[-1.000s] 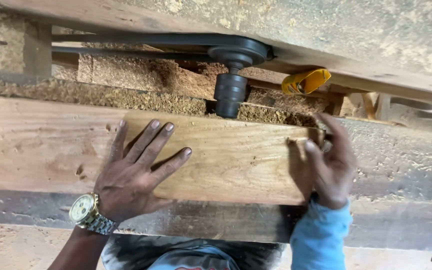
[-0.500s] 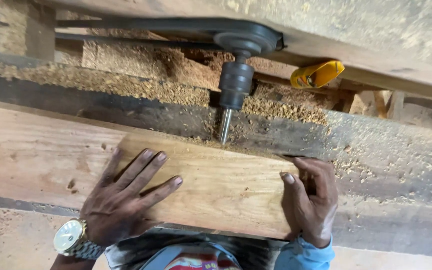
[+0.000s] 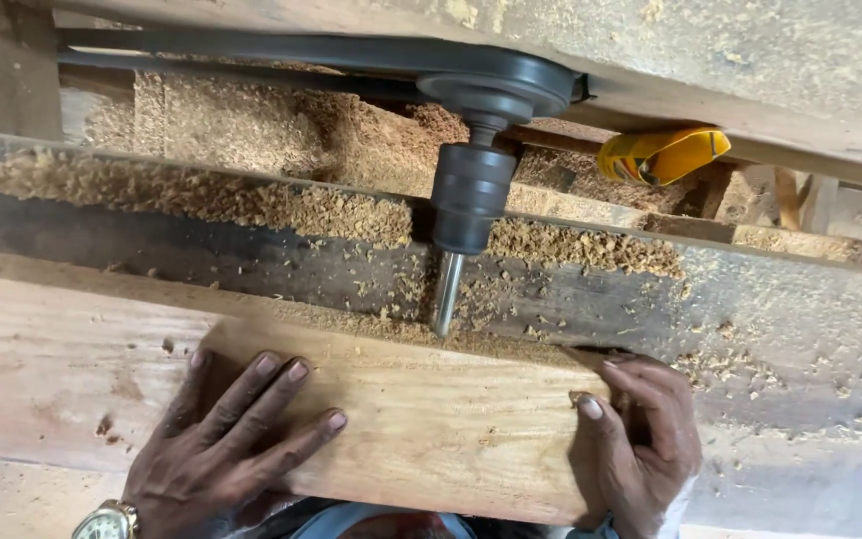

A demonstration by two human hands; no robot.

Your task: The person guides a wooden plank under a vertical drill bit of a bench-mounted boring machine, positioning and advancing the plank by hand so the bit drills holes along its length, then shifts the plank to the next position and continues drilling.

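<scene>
Wooden board (image 3: 431, 439): light brown plank, flat on the near part of the workbench (image 3: 42, 369), long axis left to right, near edge at the bench's near side. Far long edge dusted with sawdust, lying just beside the tip of the drill bit; whether the tip touches the wood cannot be told.

Left hand (image 3: 216, 454): palm down on the board's left end, fingers spread and flat on the top face, thumb off toward the left over the bench. Grips nothing.

Right hand (image 3: 641, 439): wrapped round the board's right end, fingers curled over the far corner, thumb pressed on the top face.

Wristwatch (image 3: 107, 522): pale dial, metal case, on the left wrist, at the bottom edge of the view.

Drill bit (image 3: 446, 291): bright steel shank, pointing toward the near side, coming out of the chuck.

Chuck (image 3: 471, 197): dark cylinder, far of the board, centre of scene.

Pulley (image 3: 496, 88): dark disc above the chuck, with a black drive belt (image 3: 231, 48) running off to the left.

Sawdust (image 3: 202, 190): coarse brown shavings heaped along the dark rail far of the board, and piled deeper behind it.

Yellow object (image 3: 662, 152): far right, beneath a wooden beam; kind not clear.
</scene>
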